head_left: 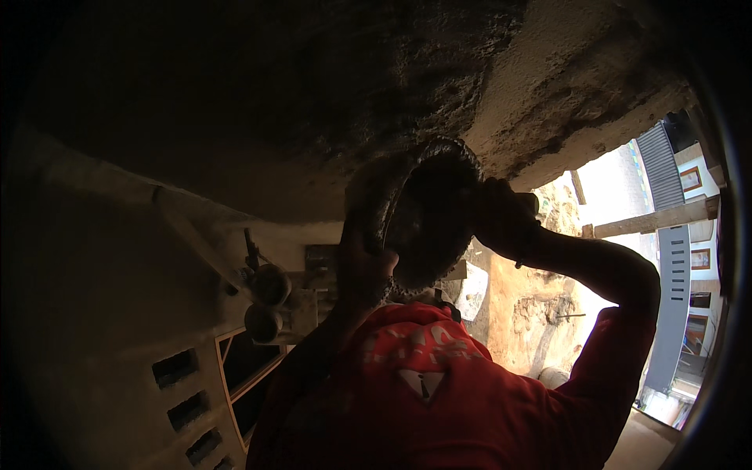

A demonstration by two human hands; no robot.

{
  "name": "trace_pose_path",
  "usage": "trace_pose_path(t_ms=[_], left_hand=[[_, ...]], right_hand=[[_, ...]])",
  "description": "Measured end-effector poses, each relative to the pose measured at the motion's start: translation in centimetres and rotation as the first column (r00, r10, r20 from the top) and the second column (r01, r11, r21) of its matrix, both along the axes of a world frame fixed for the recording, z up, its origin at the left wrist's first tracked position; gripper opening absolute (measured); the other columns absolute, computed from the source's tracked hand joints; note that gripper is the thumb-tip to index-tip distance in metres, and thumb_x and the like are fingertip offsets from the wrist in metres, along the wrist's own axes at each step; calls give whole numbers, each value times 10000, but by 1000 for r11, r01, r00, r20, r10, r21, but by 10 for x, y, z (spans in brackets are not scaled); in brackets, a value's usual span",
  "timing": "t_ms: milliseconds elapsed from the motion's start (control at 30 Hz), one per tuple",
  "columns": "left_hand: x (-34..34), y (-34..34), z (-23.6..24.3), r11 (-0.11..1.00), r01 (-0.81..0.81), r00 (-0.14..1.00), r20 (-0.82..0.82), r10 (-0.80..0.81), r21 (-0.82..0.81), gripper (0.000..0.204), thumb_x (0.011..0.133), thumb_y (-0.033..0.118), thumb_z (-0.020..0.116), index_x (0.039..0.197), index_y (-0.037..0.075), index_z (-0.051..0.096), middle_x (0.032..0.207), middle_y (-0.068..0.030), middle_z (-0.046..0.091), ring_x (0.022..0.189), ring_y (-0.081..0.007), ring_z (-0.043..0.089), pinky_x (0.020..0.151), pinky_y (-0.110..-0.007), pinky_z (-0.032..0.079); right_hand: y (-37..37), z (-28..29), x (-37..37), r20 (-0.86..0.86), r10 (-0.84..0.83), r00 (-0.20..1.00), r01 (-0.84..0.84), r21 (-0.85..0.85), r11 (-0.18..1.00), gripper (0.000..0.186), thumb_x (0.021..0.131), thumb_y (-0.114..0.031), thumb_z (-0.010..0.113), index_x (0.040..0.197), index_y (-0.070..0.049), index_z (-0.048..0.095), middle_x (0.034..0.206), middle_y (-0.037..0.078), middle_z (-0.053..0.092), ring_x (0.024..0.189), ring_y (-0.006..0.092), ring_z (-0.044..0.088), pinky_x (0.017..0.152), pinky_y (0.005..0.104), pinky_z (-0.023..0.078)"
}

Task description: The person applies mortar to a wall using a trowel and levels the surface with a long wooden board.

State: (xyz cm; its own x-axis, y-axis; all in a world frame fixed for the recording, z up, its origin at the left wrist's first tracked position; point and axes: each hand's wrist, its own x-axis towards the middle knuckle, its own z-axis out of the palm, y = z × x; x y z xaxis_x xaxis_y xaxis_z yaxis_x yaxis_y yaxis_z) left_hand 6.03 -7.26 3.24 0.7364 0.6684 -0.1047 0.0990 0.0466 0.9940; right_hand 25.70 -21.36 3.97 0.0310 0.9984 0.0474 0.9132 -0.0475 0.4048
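Mostly in shadow, a dark, round thing with a knobbly, jagged rim (395, 184) is in front of my red shirt; its kind I cannot make out. My left hand (377, 262) grips its left side, with the thumb showing at the rim. At its right edge, my right hand (503, 218) is closed. A short, dark, blunt end (535, 205) sticks out beside that fist, but what it belongs to is hidden. The right elbow is bent well out to the side.
A large, rough, earthen-looking surface (548, 86) spans the top. Left, two round, cup-like things (270, 284) sit beside a pole (196, 239). Lower left are a wall with square openings (174, 368) and a wooden frame (258, 376). A beam (650, 219) crosses the bright right side.
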Motion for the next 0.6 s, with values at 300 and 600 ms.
trace_pose_path(t_ms=[300, 600], left_hand=[[-27, 4, -1, 925, -99, 993, -19, 114, 367, 710, 631, 24, 509, 1321, -24, 351, 1314, -191, 406, 1230, -259, 401, 976, -344, 363], [-71, 26, 7, 900, -420, 907, -44, 418, -118, 736, 592, -76, 526, 1311, 1, 392, 1068, -83, 527, 934, -149, 530, 782, -249, 451]], right_hand=[[2, -77, -18, -734, 122, 668, -15, 152, 988, 120, 788, -181, 569, 874, -110, 612, 692, 106, 605, 605, 292, 618, 549, 402, 516], [29, 44, -16, -701, 169, 693, -114, 125, 986, 243, 802, -168, 598, 1040, -130, 625, 1000, 79, 625, 889, 243, 611, 756, 376, 508]])
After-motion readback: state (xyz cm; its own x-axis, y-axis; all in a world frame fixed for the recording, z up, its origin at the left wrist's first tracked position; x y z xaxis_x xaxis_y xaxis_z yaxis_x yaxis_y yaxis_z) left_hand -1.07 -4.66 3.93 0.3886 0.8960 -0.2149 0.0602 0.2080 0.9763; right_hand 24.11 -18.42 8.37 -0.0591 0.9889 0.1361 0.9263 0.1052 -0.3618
